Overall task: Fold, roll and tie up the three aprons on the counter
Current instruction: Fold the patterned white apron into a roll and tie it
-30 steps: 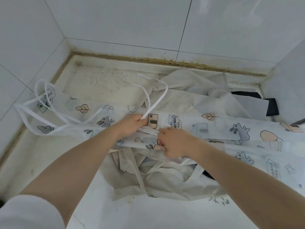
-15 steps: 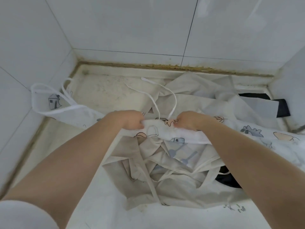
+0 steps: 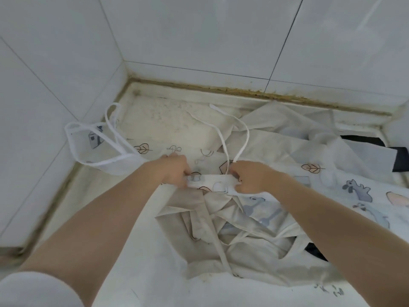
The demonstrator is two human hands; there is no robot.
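Left hand (image 3: 174,168) and right hand (image 3: 250,177) each pinch the folded edge of the printed apron (image 3: 287,180), stretched across the counter (image 3: 155,120) over a beige apron (image 3: 254,251). White strap (image 3: 223,138) loops free; best tucked inside, edges squared, fold kept taut.

The translucent white plastic apron printed with cartoon animals and leaves (image 3: 345,191) runs off the picture's right edge, so its far end cannot be seen. A plain beige cloth apron (image 3: 254,247) lies crumpled partly beneath it, its outline lost in folds. A dark, almost black piece of fabric (image 3: 398,160) at the counter's right edge is mostly covered and cut off; what it is cannot be told. The left hand's (image 3: 174,169) fingertips are curled under the printed fold, out of sight. The right hand's (image 3: 252,177) fingertips are likewise tucked into the fabric.
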